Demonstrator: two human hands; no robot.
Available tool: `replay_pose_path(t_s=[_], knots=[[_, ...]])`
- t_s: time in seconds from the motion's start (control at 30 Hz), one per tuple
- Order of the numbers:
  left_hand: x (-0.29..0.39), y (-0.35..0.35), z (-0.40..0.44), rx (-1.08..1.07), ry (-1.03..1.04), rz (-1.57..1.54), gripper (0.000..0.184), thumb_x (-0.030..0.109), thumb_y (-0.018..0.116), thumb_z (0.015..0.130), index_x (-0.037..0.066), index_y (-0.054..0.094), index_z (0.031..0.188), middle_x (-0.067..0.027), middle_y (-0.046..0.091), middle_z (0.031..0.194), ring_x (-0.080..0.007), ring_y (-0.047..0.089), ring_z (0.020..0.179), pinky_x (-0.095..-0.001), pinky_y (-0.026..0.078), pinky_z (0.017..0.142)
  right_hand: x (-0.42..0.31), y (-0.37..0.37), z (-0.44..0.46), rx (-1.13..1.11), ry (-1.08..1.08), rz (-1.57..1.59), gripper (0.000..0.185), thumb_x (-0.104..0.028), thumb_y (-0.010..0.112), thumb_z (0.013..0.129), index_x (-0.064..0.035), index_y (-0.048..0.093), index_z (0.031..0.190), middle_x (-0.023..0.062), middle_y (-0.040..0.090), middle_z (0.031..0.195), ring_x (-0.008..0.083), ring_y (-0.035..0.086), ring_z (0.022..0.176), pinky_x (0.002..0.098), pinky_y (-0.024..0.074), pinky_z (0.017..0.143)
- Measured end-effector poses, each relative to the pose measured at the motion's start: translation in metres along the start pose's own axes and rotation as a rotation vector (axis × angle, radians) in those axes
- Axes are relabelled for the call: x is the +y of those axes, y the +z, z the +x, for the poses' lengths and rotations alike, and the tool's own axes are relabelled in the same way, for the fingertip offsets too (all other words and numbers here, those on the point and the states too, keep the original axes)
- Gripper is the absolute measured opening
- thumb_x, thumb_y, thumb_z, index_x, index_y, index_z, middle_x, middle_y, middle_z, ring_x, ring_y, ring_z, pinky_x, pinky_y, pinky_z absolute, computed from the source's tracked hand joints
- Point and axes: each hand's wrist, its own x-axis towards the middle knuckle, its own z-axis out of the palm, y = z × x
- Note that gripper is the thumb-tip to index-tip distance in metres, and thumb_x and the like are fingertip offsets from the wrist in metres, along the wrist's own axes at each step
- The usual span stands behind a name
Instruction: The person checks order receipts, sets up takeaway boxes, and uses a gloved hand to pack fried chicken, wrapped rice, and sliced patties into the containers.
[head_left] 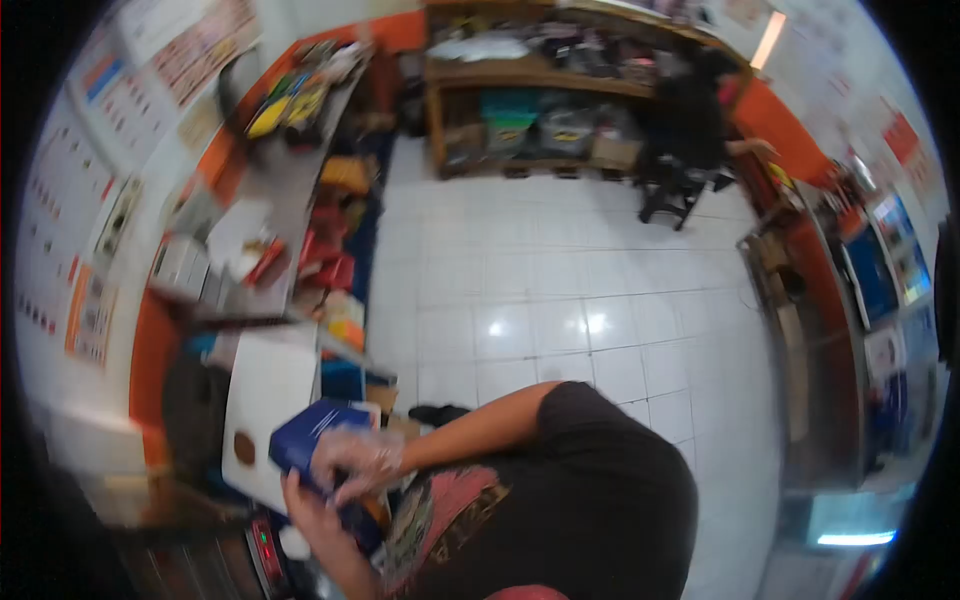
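Note:
A dark blue box (305, 430) with small pale lettering is held over the white tabletop (275, 370) at the lower left. My right hand (358, 458), in a clear plastic glove, bends its fingers against the box's near side. From below, my left hand (322, 528) grips the lower edge of the same box. Motion blur and the right hand hide part of the box, so I cannot tell whether it is open.
A long counter (315, 150) with mixed goods runs along the left wall. Wooden shelves (545, 75) stand at the back. A person (690, 120) in dark clothes sits on a stool near a right-hand workbench (815, 240). A device with red lights (265, 545) is below my hands.

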Motion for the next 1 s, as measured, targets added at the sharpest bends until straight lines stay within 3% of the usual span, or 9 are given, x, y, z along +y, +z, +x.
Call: replay_pose_path(t_s=[0.17,0.3,0.37,0.53,0.67,0.7,0.73,0.8,1.0], knots=[[0.000,-0.098,0.048,0.135,-0.108,-0.015,0.042,0.034,0.050,0.094,0.004,0.057,0.123,-0.0091,0.063,0.121,-0.0234,0.059,0.110,-0.0387,0.046,0.095,0.018,0.033,0.019,-0.241,0.149,0.287,0.046,-0.042,0.084,0.068,-0.0079,0.053,0.072,0.0066,0.055,0.089,0.0266,0.053,0.080,0.0349,0.0442,0.075],[0.027,-0.074,0.035,-0.165,-0.268,-0.097,0.043,0.034,0.053,0.094,0.002,0.057,0.122,-0.0103,0.063,0.120,-0.0238,0.059,0.110,-0.0399,0.047,0.095,-0.009,0.019,0.041,-0.079,-0.219,0.003,0.039,-0.026,0.085,0.066,-0.0082,0.051,0.067,0.0115,0.055,0.098,0.0293,0.054,0.087,0.0375,0.0456,0.079],[0.024,-0.041,0.019,0.216,-0.001,-0.160,0.046,0.036,0.056,0.093,0.000,0.056,0.121,-0.0120,0.061,0.121,-0.0247,0.058,0.110,-0.0406,0.045,0.096,-0.002,0.019,0.052,0.125,-0.201,0.102,0.030,-0.017,0.082,0.067,-0.0071,0.054,0.067,0.0128,0.058,0.106,0.0306,0.058,0.097,0.0403,0.0470,0.085],[-0.006,0.005,0.001,0.122,0.360,-0.040,0.043,0.028,0.056,0.095,-0.003,0.052,0.125,-0.0205,0.055,0.128,-0.0294,0.058,0.113,-0.0429,0.049,0.096,0.000,0.007,0.068,0.203,-0.121,-0.011,0.011,-0.012,0.075,0.072,-0.0090,0.067,0.079,0.0081,0.066,0.099,0.0288,0.061,0.103,0.0431,0.0483,0.094],[0.015,0.027,0.004,0.377,0.292,-0.140,0.032,0.019,0.061,0.093,0.002,0.055,0.119,-0.0164,0.058,0.122,-0.0259,0.060,0.107,-0.0419,0.050,0.092,0.029,0.019,0.071,-0.295,0.001,-0.475,0.017,-0.021,0.069,0.077,-0.0111,0.069,0.091,0.0078,0.067,0.100,0.0291,0.062,0.102,0.0402,0.0470,0.099],[0.019,0.018,0.006,0.363,0.296,-0.204,0.027,0.017,0.062,0.093,0.004,0.056,0.116,-0.0135,0.060,0.117,-0.0238,0.061,0.104,-0.0407,0.050,0.090,0.052,0.021,0.067,-0.357,0.063,0.046,0.019,-0.022,0.066,0.080,-0.0124,0.070,0.096,0.0064,0.067,0.101,0.0280,0.062,0.103,0.0395,0.0478,0.097],[0.010,0.004,0.012,0.395,0.367,-0.197,0.021,0.016,0.062,0.093,0.005,0.057,0.110,-0.0111,0.063,0.110,-0.0207,0.062,0.097,-0.0372,0.052,0.084,0.039,0.018,0.070,-0.448,-0.285,-0.541,0.021,-0.027,0.064,0.079,-0.0101,0.067,0.091,0.0048,0.063,0.092,0.0240,0.059,0.087,0.0357,0.0495,0.077],[0.000,-0.015,0.017,0.454,0.422,-0.207,0.009,0.012,0.063,0.093,0.008,0.060,0.100,-0.0038,0.065,0.095,-0.0145,0.063,0.085,-0.0317,0.053,0.075,0.043,0.024,0.066,-0.480,0.132,0.009,0.023,-0.026,0.070,0.077,-0.0111,0.069,0.094,0.0053,0.064,0.095,0.0257,0.059,0.087,0.0367,0.0478,0.080],[-0.001,-0.019,-0.004,0.582,0.280,-0.485,0.015,0.018,0.062,0.094,0.004,0.060,0.100,-0.0051,0.065,0.092,-0.0147,0.064,0.085,-0.0326,0.055,0.077,0.053,0.085,0.099,-0.490,0.098,-0.026,0.035,-0.013,0.080,0.070,-0.0092,0.068,0.103,0.0089,0.066,0.107,0.0276,0.061,0.101,0.0372,0.0488,0.089]])
